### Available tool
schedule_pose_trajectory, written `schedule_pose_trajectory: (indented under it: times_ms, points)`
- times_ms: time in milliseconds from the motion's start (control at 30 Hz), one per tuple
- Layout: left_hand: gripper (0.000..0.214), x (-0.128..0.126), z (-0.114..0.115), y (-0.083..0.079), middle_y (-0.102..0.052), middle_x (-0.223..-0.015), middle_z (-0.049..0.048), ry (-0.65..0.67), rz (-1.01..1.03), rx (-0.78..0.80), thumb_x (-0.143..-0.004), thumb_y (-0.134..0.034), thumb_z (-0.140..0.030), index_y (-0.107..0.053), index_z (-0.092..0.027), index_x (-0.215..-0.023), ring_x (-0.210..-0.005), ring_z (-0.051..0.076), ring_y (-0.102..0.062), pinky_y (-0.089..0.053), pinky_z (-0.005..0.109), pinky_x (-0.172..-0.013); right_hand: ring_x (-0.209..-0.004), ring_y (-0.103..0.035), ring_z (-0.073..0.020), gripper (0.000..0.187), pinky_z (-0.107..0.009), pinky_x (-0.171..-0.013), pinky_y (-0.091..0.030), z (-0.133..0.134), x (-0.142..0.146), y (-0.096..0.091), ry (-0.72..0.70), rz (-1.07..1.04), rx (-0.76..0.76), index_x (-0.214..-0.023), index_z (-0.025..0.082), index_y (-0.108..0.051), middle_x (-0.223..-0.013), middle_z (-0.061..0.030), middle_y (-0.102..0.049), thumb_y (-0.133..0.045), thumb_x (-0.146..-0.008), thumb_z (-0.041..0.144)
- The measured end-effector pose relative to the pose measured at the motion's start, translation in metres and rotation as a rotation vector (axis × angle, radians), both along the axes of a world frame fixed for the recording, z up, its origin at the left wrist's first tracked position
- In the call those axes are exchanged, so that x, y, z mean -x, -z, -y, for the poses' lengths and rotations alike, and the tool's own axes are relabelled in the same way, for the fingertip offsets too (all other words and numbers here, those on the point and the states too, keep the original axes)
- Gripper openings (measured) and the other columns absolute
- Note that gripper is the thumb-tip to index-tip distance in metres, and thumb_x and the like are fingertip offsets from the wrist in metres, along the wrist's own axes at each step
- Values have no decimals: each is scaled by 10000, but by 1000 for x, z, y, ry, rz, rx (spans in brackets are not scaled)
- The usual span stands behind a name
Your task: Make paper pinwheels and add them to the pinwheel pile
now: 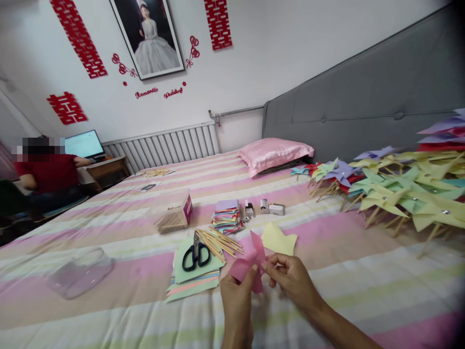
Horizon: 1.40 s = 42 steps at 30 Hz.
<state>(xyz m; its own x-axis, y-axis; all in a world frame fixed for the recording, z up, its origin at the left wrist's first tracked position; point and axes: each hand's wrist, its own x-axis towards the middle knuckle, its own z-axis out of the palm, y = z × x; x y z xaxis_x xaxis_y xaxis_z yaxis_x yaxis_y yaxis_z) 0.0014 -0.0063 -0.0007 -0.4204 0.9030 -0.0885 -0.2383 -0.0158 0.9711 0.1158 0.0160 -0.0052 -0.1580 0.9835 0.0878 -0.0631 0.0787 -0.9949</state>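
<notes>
A pink paper pinwheel, with its blades partly folded in, is held up over the bed between both hands. My left hand is closed on it from below, the thumb pressed near its centre. Pinching its right side is my right hand, fingers curled; whether it also holds something small is hidden. Just behind lies a yellow paper piece with pointed corners. To the left, black-handled scissors rest on a stack of coloured paper sheets, beside several loose wooden sticks.
Farther back are a stack of small coloured papers, small boxes and a box of sticks. Many finished pinwheels crowd the right side. A clear plastic container lies left. A person in red sits at a monitor.
</notes>
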Motion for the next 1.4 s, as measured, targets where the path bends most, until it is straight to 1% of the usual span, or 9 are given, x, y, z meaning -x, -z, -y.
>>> schedule_pose_trajectory:
  times_ms: [200,467,800,867,933,1033,1133,1200,1400]
  points:
    - [250,0,-2,4,-593,-434,13,-8,-18,9,-474,-766,-337,-659,-114,-511,-431,116,-474,-339,205,-416,-450,-508,-107,274,-207,-428,-373,-2,-1,1,-30,8,-60,-580,152,-552,-537,13,-524,-624,-689,393]
    - [246,0,-1,5,-608,-462,20,2,17,11,-494,-749,-322,-655,-102,-549,-456,114,-481,-353,205,-448,-458,-491,-98,280,-204,-434,-380,-2,-4,1,-32,75,-149,-563,135,-574,-578,-2,-530,-597,-722,364]
    - [213,3,-3,9,-605,-480,9,39,35,30,-535,-744,-272,-639,-92,-579,-447,92,-480,-349,188,-437,-453,-494,-101,284,-213,-430,-382,-1,-4,-1,-18,95,-127,-545,134,-565,-600,-17,-552,-609,-710,361]
    - [187,2,-1,6,-627,-520,12,54,105,44,-570,-725,-250,-647,-99,-649,-466,96,-507,-365,186,-447,-453,-512,-109,254,-216,-434,-388,0,-4,-2,4,71,-98,-589,150,-539,-588,-4,-554,-627,-694,364]
    - [169,0,1,1,-655,-584,17,73,229,39,-597,-708,-214,-648,-111,-716,-512,106,-549,-402,191,-486,-492,-563,-126,249,-229,-468,-422,1,-4,-4,37,-11,-65,-676,178,-485,-675,-9,-593,-657,-667,358]
    - [161,-2,4,-6,-677,-652,22,88,359,23,-615,-695,-167,-646,-124,-763,-555,112,-582,-428,194,-517,-589,-626,-168,389,-268,-542,-469,0,-1,-2,53,-188,-6,-844,209,-414,-785,-22,-623,-698,-622,354]
    - [126,-6,5,-8,-680,-667,31,117,380,9,-646,-672,-164,-649,-121,-763,-556,119,-588,-433,204,-510,-556,-609,-166,533,-257,-518,-450,-1,5,3,50,-308,65,-985,190,-406,-621,17,-612,-720,-589,358]
    - [108,-9,6,-8,-679,-679,34,138,392,-15,-671,-653,-168,-650,-118,-766,-565,117,-584,-436,209,-525,-530,-576,-140,535,-239,-509,-429,-1,9,7,48,-345,97,-1000,175,-434,-571,36,-592,-725,-585,345]
    - [168,-18,10,-4,-666,-653,27,127,389,16,-657,-660,-159,-655,-107,-817,-569,109,-569,-434,205,-549,-583,-550,-118,525,-224,-553,-416,-1,9,11,32,-409,147,-1031,169,-466,-675,24,-602,-729,-594,290]
